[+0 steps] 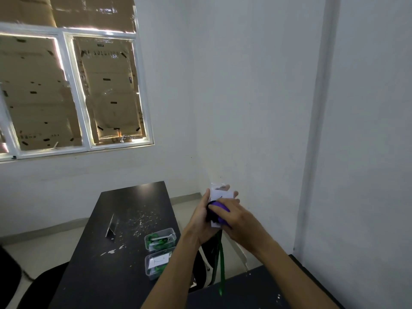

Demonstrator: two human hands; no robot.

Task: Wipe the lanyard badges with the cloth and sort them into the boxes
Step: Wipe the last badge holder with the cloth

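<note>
Right now the wiping step is under way: the left hand (201,216) is gripping the badge (220,194) and holding it up in the air to the right of the black table (124,219). The right hand (231,216) is clutching the purple cloth (219,206) and pressing it against the badge's face. The green strap (220,264) is dangling freely below. Next, I judge, the badge is needing a carry down and left to the far box (160,238) or the near box (157,263); which one, I cannot tell. Both are already holding green straps. The loose strap is risking a snag on the table edge. A metal stand (112,227) is sitting well apart from the boxes.
</note>
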